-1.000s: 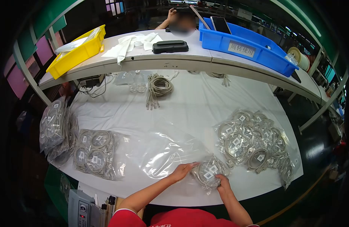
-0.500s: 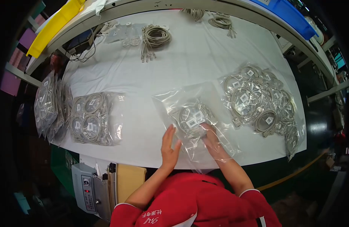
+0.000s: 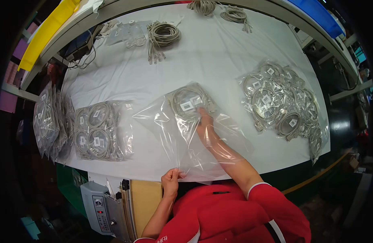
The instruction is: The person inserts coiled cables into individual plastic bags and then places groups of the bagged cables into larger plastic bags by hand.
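Note:
My left hand (image 3: 171,181) pinches the near edge of a large clear plastic bag (image 3: 166,139) at the table's front. My right hand (image 3: 203,118) reaches inside that bag, its fingers closed on a bagged coiled cable (image 3: 188,100) with white labels. The coil lies at the bag's far end, and the clear plastic covers my right forearm. To the left sits a filled bag of coiled cables (image 3: 96,131). A heap of bagged coiled cables (image 3: 266,101) rests on the right.
More packed bags (image 3: 49,117) stand at the table's left edge. Loose cable bundles (image 3: 164,34) lie toward the back, under a shelf with a yellow bin (image 3: 45,34) and a blue bin (image 3: 319,18). A grey sealing machine (image 3: 98,208) is at the front left.
My right hand has pushed the coiled cable forward and left, deeper inside the large bag. My left hand, open before, has moved down and closed on the bag's edge.

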Tool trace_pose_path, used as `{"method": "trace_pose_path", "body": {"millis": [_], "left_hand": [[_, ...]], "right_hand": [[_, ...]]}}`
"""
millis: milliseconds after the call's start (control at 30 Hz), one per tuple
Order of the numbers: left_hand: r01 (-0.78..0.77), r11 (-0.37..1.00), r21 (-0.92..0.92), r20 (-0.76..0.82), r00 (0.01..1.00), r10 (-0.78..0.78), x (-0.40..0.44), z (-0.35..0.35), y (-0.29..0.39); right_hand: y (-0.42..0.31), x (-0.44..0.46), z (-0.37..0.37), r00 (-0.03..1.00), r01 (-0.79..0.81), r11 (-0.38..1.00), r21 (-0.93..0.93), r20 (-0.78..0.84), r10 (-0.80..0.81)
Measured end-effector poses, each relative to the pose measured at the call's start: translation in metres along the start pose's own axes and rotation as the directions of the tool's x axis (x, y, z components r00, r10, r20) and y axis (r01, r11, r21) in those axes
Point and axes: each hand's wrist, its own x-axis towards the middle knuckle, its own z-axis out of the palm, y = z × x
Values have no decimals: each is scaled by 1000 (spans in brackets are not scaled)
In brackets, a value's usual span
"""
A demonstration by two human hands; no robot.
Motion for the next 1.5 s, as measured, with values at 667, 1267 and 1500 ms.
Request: {"method": "trace_pose_path", "body": {"millis": [667,1267,1500], "left_hand": [[-151,930,334,738,656,-159,11,177,69],[402,912,84,433,809,-397,-2,269,-39],[394,918,-54,417,844,-338,8,236,-36]], "right_hand": [[-268,-89,-304,504,-251,350,-902,-431,-748],[-293,-95,-353,508,127,100,-987,-22,-861],[-321,-121,-270,876,386,65,-920,343,-338]]}}
